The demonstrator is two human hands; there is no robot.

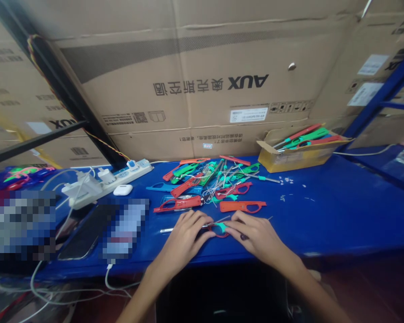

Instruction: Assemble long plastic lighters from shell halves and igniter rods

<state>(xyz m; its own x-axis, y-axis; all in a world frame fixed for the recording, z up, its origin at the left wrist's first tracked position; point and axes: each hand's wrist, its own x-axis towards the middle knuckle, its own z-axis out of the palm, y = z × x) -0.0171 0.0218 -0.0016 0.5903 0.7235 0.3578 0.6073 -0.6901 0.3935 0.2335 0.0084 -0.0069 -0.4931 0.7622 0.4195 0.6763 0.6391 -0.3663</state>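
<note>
Near the table's front edge my two hands pinch a red long-reach lighter [218,235] between them. A green trigger piece [221,227] shows in its finger loop. My left hand [186,234] is closed on its left part, and a metal tube [166,230] sticks out to the left of that hand. Closed on the right end, my right hand [257,234] hides most of the handle. A small dark spot shows at its fingers; I cannot tell what it is. Just beyond lie an orange handle shell [235,206] and a red lighter handle [183,204].
A pile of lighter parts [218,175] with white wires lies behind my hands. At the back right stands an open cardboard box [289,162] of lighters. A power strip [112,183], a white earphone case [123,190] and phones [87,229] are on the left. Large cartons [202,54] form the back.
</note>
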